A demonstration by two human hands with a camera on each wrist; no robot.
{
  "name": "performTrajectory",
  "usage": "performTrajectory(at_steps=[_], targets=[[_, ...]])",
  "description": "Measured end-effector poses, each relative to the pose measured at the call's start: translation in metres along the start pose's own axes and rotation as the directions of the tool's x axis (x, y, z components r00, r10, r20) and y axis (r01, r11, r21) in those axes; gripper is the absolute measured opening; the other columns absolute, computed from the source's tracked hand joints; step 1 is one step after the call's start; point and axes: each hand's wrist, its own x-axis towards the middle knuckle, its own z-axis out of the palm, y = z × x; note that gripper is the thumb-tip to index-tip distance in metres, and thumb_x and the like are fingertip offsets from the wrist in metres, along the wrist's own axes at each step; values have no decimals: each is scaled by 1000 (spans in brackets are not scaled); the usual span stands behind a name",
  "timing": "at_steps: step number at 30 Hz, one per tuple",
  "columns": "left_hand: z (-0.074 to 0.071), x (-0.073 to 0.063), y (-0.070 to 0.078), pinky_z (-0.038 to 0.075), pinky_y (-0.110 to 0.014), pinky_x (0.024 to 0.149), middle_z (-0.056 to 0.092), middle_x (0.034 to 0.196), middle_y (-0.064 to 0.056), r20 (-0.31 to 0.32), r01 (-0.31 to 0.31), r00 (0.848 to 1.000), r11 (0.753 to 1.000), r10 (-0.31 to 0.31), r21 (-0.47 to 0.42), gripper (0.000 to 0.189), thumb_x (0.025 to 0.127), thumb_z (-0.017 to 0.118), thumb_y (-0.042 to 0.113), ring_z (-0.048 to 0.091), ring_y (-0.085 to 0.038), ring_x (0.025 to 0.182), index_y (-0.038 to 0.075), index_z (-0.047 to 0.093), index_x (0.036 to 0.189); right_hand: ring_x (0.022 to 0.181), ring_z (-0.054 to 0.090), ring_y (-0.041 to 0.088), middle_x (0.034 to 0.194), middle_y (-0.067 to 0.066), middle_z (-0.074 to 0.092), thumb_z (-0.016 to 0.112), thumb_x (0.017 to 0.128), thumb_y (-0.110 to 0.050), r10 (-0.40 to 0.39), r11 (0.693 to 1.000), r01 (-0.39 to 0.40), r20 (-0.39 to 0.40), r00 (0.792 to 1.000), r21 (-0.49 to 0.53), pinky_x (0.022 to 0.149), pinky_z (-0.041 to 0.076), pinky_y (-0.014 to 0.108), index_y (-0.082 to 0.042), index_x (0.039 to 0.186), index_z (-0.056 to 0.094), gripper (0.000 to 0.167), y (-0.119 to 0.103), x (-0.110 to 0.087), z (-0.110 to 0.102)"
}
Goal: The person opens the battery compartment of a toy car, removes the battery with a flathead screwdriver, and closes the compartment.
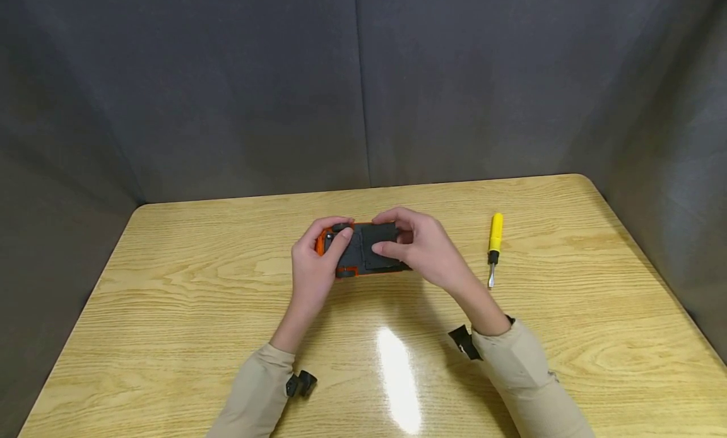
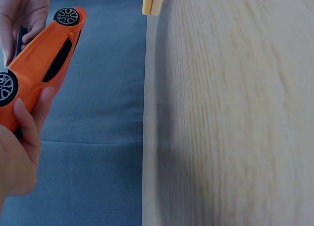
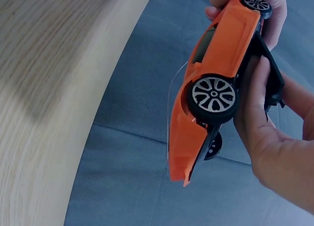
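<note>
An orange toy car is held upside down above the table, its dark underside facing up. My left hand grips one end of it, with the thumb on the underside by a wheel. At the other end, my right hand pinches a black cover plate between thumb and fingers. In the right wrist view this plate stands tilted away from the chassis, and a finger reaches into the gap. Silver-spoked wheels and the orange side show in the wrist views.
A screwdriver with a yellow handle lies on the wooden table, right of my hands, its metal tip toward me. Grey fabric panels stand behind the table and at its sides.
</note>
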Motion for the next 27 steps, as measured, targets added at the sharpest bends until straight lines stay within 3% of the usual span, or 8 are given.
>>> performTrajectory(at_steps=[8, 15, 21, 27], targets=[[-1, 0, 0, 51, -23, 44, 73, 116, -11, 2, -2, 1000, 1000, 2, -4, 21, 101, 69, 14, 67, -17, 76, 3, 73, 119, 82, 70, 22, 111, 16, 70, 77, 91, -4, 3, 1000, -3, -4, 1000, -1, 69, 58, 29, -1, 126, 68, 36, 1, 0, 1], [-3, 0, 0, 48, -29, 38, 72, 112, -11, -9, -3, 1000, 1000, 3, -2, 21, 101, 69, 15, 63, -18, 66, 4, 73, 118, 83, 70, 22, 99, 15, 69, 74, 93, -4, 12, 1000, -12, -12, 1000, 24, 71, 61, 33, 1, 129, 66, 37, 0, -1, -2], [-4, 1, -1, 50, -24, 44, 72, 115, -11, -3, -2, 1000, 1000, 2, -29, 21, 101, 69, 14, 66, -17, 74, 3, 72, 119, 82, 70, 22, 94, 13, 68, 74, 93, -3, 24, 999, -24, -15, 1000, 44, 71, 63, 34, 0, 129, 66, 36, 0, 0, -6], [-3, 1, -1, 49, -26, 41, 73, 115, -11, -5, -4, 1000, 1000, 4, -23, 21, 101, 68, 13, 66, -17, 75, 3, 72, 118, 81, 71, 22, 93, 13, 69, 73, 94, -2, 29, 999, -29, -13, 999, 44, 71, 62, 34, -1, 128, 67, 35, 1, 0, -7]])
